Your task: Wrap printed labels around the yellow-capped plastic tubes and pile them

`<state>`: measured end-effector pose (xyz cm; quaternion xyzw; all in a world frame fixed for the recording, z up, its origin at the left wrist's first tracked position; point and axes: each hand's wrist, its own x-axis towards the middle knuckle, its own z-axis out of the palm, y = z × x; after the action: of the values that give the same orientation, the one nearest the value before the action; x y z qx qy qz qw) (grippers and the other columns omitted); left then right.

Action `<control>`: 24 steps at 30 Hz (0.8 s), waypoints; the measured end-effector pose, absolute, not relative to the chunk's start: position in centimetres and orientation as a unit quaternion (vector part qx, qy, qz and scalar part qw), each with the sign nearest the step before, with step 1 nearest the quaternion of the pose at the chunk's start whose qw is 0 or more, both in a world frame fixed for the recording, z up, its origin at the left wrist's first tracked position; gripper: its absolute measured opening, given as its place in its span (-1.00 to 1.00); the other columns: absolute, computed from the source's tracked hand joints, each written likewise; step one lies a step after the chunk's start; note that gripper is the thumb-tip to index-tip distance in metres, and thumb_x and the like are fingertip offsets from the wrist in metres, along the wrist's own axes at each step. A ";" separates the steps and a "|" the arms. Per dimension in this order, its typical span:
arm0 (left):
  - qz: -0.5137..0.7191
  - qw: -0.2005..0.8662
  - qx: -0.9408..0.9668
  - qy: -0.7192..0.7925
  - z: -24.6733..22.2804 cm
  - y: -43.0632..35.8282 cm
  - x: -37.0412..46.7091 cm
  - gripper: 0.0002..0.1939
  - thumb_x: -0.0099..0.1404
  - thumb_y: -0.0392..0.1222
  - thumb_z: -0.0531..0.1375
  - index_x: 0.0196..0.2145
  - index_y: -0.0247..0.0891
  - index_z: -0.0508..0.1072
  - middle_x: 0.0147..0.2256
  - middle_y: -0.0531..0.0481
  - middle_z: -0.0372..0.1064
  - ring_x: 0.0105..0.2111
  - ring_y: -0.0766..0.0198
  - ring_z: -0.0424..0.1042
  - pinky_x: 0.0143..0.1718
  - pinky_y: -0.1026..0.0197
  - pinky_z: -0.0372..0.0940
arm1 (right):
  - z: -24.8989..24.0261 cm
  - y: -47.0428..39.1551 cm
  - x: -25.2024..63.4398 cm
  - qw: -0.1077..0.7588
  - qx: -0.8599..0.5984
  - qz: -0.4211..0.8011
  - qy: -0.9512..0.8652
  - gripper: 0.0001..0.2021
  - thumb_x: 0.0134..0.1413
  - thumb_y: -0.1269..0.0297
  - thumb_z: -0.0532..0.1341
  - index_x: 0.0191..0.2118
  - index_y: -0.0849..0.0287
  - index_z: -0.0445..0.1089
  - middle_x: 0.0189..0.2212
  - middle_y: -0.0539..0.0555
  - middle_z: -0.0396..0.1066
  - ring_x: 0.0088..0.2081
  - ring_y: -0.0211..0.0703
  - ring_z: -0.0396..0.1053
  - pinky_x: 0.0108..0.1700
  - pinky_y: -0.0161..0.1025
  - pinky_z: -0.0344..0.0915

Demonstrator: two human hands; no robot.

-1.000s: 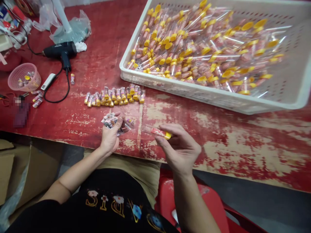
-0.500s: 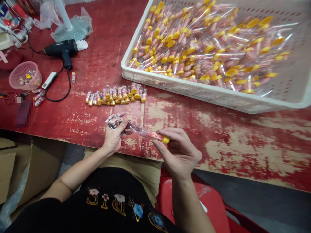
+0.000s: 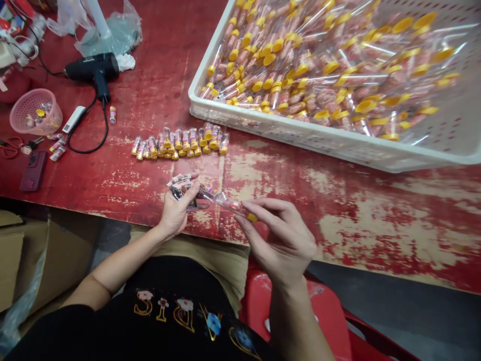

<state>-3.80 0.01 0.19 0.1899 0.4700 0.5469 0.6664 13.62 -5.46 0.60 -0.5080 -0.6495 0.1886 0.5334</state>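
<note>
My left hand (image 3: 177, 206) is closed on a small stack of printed wrappers (image 3: 182, 186) near the table's front edge. From its fingertips a clear plastic sleeve (image 3: 220, 199) stretches to the right. My right hand (image 3: 280, 235) pinches a clear tube with a yellow cap (image 3: 251, 217), whose other end meets the sleeve; the exact overlap is blurred. Beyond my hands, several short yellow-capped tubes (image 3: 180, 144) stand close together in rows on the red table (image 3: 158, 90).
A white perforated crate (image 3: 300, 143) full of yellow-capped tubes fills the back right. At the left are a heat gun (image 3: 92, 67) with its cable, a pink basket (image 3: 36, 113), a phone (image 3: 33, 171) and red scissors (image 3: 11, 147). A red stool (image 3: 326, 321) stands below.
The capped tube in my right hand has moved slightly left, towards the sleeve at my left hand, and my right fingers now cover more of it. The view has shifted a little.
</note>
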 end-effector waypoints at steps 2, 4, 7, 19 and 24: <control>0.546 0.669 0.184 0.470 0.3 -0.1 -3.8 -0.49 -0.07 -0.05 0.50 -0.15 -0.24 0.57 -0.37 0.07 0.47 -0.44 0.39 0.45 -0.38 0.28 0.48 | 0.4 -5.6 13.5 0.537 -0.509 0.188 -0.646 -0.47 0.01 0.51 0.37 0.08 -0.16 0.48 -0.17 0.09 0.47 -0.18 -0.12 0.48 -0.19 -0.12 0.47; 0.546 0.672 0.177 0.468 0.3 -0.3 -3.9 -0.48 -0.05 -0.02 0.49 -0.13 -0.23 0.56 -0.34 0.05 0.49 -0.41 0.35 0.48 -0.34 0.25 0.50 | 0.1 -5.7 13.2 0.542 -0.512 0.183 -0.641 -0.48 0.02 0.50 0.36 0.08 -0.16 0.48 -0.18 0.09 0.46 -0.19 -0.12 0.47 -0.20 -0.12 0.48; 0.541 0.683 0.179 0.458 0.2 -0.5 -4.0 -0.43 -0.04 0.03 0.48 -0.09 -0.22 0.54 -0.27 0.00 0.51 -0.33 0.28 0.52 -0.28 0.20 0.51 | -0.4 -6.1 12.6 0.549 -0.520 0.167 -0.633 -0.47 0.02 0.50 0.35 0.09 -0.18 0.47 -0.17 0.10 0.46 -0.18 -0.11 0.47 -0.21 -0.11 0.50; 0.493 0.712 0.171 0.470 0.7 -0.8 -3.8 -0.46 -0.17 -0.05 0.54 -0.26 -0.28 0.48 -0.32 0.00 0.53 -0.40 0.28 0.52 -0.40 0.24 0.47 | -1.6 -7.6 11.9 0.564 -0.476 0.364 -0.567 -0.51 0.13 0.53 0.25 0.09 -0.17 0.47 -0.06 0.11 0.41 -0.04 -0.11 0.44 -0.13 -0.10 0.56; 0.490 0.718 0.176 0.463 0.5 -1.0 -3.6 -0.43 -0.18 -0.05 0.54 -0.22 -0.25 0.49 -0.32 0.01 0.53 -0.38 0.25 0.54 -0.38 0.23 0.46 | -2.2 -7.6 10.7 0.600 -0.487 0.388 -0.502 -0.55 0.14 0.52 0.25 0.04 -0.18 0.50 -0.14 0.06 0.42 -0.15 -0.20 0.47 -0.24 -0.24 0.55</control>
<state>-3.55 -0.98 0.53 0.1760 0.4629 0.4897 0.7176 10.68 -7.60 -2.16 -0.4873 -0.5022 0.3878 0.6000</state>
